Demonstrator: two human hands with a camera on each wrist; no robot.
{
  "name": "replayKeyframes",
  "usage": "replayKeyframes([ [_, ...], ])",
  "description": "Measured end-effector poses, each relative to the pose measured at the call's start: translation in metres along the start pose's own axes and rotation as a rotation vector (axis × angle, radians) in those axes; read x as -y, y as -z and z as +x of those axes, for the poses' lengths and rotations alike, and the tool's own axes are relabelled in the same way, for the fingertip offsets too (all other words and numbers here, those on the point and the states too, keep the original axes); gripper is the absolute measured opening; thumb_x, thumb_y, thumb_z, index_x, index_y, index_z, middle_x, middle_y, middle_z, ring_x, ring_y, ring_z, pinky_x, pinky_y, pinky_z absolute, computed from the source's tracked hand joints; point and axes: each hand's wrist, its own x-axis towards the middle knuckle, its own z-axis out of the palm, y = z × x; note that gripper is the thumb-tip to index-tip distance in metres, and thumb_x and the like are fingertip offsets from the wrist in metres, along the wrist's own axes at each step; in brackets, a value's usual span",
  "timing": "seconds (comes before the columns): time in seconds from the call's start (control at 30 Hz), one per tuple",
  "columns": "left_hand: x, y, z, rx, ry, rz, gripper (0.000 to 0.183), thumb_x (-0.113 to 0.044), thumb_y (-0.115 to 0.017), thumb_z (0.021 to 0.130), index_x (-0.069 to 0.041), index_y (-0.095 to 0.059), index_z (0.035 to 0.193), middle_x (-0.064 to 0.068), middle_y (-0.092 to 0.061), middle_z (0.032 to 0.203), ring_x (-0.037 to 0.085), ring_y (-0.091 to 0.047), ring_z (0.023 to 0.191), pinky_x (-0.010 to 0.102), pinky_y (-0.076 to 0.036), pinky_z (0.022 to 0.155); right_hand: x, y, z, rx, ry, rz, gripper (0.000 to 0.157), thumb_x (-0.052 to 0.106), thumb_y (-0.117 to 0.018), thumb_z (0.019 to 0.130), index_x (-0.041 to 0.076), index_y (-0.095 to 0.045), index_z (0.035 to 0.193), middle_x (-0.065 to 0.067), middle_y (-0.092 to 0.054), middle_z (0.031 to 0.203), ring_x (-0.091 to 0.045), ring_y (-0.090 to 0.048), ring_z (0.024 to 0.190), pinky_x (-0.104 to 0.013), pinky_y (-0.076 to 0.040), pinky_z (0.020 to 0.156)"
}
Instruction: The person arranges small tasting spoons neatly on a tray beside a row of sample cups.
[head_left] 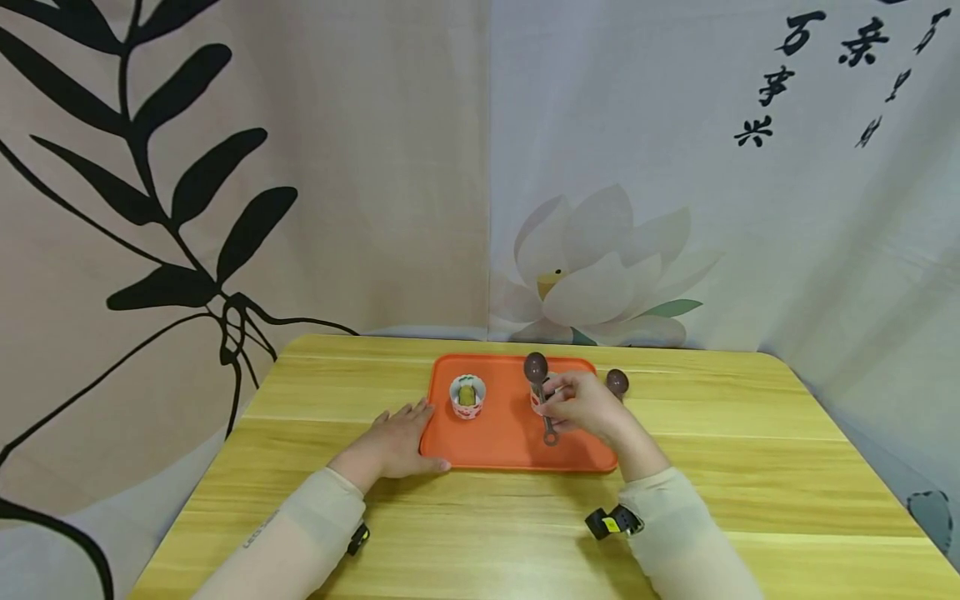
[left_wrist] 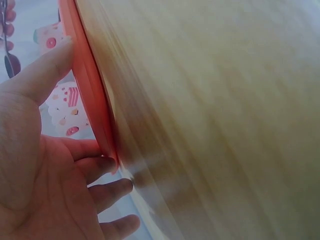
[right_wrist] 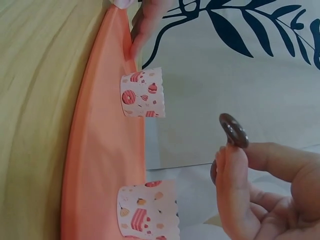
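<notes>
The right hand [head_left: 581, 407] pinched a spoon [head_left: 536, 368] by its handle, 1 of 2 cups [right_wrist: 148, 212] just behind that grip. Left of it, the left hand [head_left: 397, 440] touched the tray [head_left: 495, 454], fingers spread. Spoon handling seemed underway; the next move probably called for a steady pinch.

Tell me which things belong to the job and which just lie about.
Seemingly in use:
spoon in the right hand
orange tray, touched by the left hand
two paper cups

Probably just there:
other spoon, beside the tray
printed curtain
</notes>
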Motion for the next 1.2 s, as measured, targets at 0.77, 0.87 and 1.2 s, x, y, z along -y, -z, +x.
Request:
replayKeyframes([
  [0.77,-0.001,0.001,0.000,0.002,0.005,-0.002,0.105,-0.065,-0.067,0.086,-0.001,-0.026,0.158,0.017,-0.022,0.164,0.041,-0.022,0.149,0.063,-0.016,0.117,-0.009,-0.027,0.016,-0.019,-0.064,0.013,0.023,-0.003,-0.069,0.091,-0.003,-0.062,0.112,-0.014,-0.065,0.089,-0.022,-0.068,0.069,-0.037,-0.060,0.064],
  [0.87,-0.001,0.001,0.000,0.004,0.005,-0.002,0.104,-0.065,-0.066,0.086,-0.001,-0.026,0.158,0.017,-0.022,0.164,0.041,-0.022,0.149,0.063,-0.016,0.117,-0.009,-0.030,0.017,-0.021,-0.071,0.003,0.022,-0.002,-0.070,0.090,-0.003,-0.062,0.110,-0.014,-0.064,0.087,-0.022,-0.067,0.067,-0.037,-0.060,0.063],
  [1.2,-0.002,0.002,-0.002,0.003,0.006,-0.007,0.104,-0.064,-0.067,0.086,-0.001,-0.026,0.158,0.017,-0.022,0.164,0.041,-0.022,0.149,0.063,-0.015,0.117,-0.007,-0.038,0.022,-0.019,-0.089,0.007,0.022,-0.003,-0.071,0.090,-0.005,-0.061,0.109,-0.014,-0.063,0.085,-0.022,-0.065,0.064,-0.037,-0.060,0.062],
])
